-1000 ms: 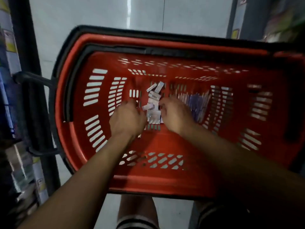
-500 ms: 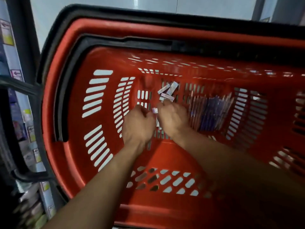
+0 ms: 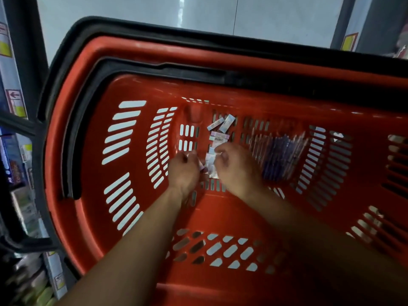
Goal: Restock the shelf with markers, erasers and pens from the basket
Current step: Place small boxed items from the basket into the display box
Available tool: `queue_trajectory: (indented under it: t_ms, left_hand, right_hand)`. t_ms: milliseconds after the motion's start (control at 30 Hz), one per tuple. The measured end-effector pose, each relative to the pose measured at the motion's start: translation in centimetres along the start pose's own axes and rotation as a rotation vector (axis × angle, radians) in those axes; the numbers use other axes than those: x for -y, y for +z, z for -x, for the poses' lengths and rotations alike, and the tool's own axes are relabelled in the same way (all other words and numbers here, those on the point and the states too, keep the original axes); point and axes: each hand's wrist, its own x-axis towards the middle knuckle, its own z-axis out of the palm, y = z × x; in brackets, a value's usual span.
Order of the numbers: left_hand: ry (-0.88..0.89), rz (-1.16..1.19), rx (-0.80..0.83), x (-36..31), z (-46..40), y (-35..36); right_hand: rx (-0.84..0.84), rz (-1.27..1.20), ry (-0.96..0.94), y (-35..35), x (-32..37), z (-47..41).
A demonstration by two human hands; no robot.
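Note:
A red plastic basket with slotted walls fills the view. On its floor lie several small white wrapped erasers; to their right lies a bundle of blue and purple pens. My left hand is down in the basket with fingers curled around a few erasers at its right side. My right hand is just beside it, fingers bent over the eraser pile and pinching one. More erasers are partly hidden under both hands.
The basket's black handle lies folded along the rim. A shelf upright with price tags and stocked goods stands at the left. A pale floor shows beyond the basket, and another shelf post at the upper right.
The view has drawn closer to the basket. Both hands have closed together over the eraser pile and gathered pieces from it; the loose erasers behind them lie where they were.

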Motion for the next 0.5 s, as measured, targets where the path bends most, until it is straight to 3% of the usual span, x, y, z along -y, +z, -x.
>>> queue_trajectory:
  t_ms: [100,367,500]
  left_hand:
    - [-0.044,0.036,-0.004,0.4,-0.7,-0.2]
    - [-0.09,0.108,-0.023,0.6,-1.0,0.1]
    - [-0.114,0.128,0.009,0.4,-0.9,0.3]
  right_hand:
    - [-0.103,0.145,-0.046,-0.1,-1.4,-1.9]
    - [-0.145,0.344,-0.166,0.7,-1.9,-4.7]
    - [-0.142,0.465,-0.138,0.2,-2.3,-5.0]
